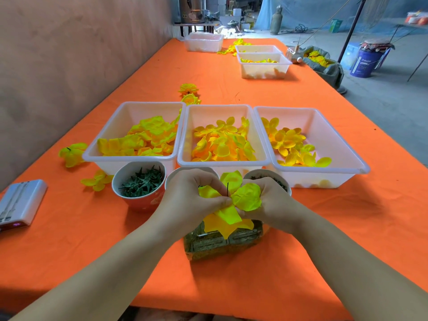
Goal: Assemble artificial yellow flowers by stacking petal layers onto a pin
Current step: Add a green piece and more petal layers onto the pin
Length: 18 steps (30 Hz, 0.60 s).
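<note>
A large yellow petal layer [246, 197] sits on a thin dark pin [228, 189] that pokes up through its middle. My left hand [192, 193] and my right hand [273, 202] pinch this layer from either side, close to the pin. The pin stands over a green block [222, 244] on the orange table. Behind my hands stand three white trays: large petals in the left tray [129, 156], medium petals in the middle tray [222, 162], small petals in the right tray [324, 169].
A cup of green star-shaped calyxes [139, 181] stands left of my hands; two more cups [266, 174] are partly hidden behind them. Finished yellow flowers [188, 93] and loose petals [97, 180] lie about. A white device [20, 202] lies at the left edge. More trays [264, 66] stand far back.
</note>
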Available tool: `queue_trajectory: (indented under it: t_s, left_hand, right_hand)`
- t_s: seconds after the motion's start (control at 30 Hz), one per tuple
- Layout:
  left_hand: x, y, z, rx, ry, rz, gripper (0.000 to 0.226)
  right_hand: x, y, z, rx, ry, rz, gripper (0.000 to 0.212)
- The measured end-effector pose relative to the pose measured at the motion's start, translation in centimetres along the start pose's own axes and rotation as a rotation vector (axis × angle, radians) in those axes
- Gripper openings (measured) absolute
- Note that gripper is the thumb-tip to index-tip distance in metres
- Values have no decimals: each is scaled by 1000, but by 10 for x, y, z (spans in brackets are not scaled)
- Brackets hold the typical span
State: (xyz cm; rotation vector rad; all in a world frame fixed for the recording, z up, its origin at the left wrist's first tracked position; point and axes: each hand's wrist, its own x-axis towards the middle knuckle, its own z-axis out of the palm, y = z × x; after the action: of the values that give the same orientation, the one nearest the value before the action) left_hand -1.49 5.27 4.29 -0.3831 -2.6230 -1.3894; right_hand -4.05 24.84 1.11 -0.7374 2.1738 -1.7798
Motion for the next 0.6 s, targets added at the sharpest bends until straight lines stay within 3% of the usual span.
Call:
queue_trajectory:
  t_s: [0.13,0.27,0.43,0.6]
  left_hand:
    - [1,0,0,46,-1,8,14]
    - [-1,1,1,24,2,-79,13]
    - [-2,4,3,11,-16,-139,13]
    - [0,6,3,80,-21,-148,13]
  right_hand:
    - [0,-1,2,15,-12,20,26]
    - [0,2,-1,-13,-31,20,30]
    - [1,4,-2,-24,-22,28,10]
    - [2,5,-4,-3,-31,20,16]
